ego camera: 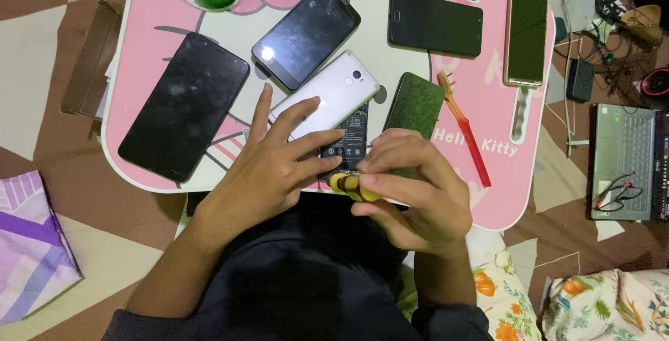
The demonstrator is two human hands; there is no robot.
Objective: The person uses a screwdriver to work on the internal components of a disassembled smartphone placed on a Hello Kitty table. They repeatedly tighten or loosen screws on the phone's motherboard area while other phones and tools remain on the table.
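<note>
The opened phone (346, 139) is steadied flat on the pink tabletop (495, 195) by the spread-open left hand (275, 163), while a yellow tool (348, 186) is pinched at its six o'clock edge by the right hand (418, 191).

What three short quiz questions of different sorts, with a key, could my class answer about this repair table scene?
1. True or false: the left hand rests on a silver phone back cover.
2. Which tool lies right of the green phone? A) toothbrush B) hammer C) scissors
3. Fill in: the right hand holds a small ____-handled tool over the opened phone.

Key
1. True; its fingers lie across the cover.
2. A, the orange toothbrush on the pink table.
3. Yellow.
</note>
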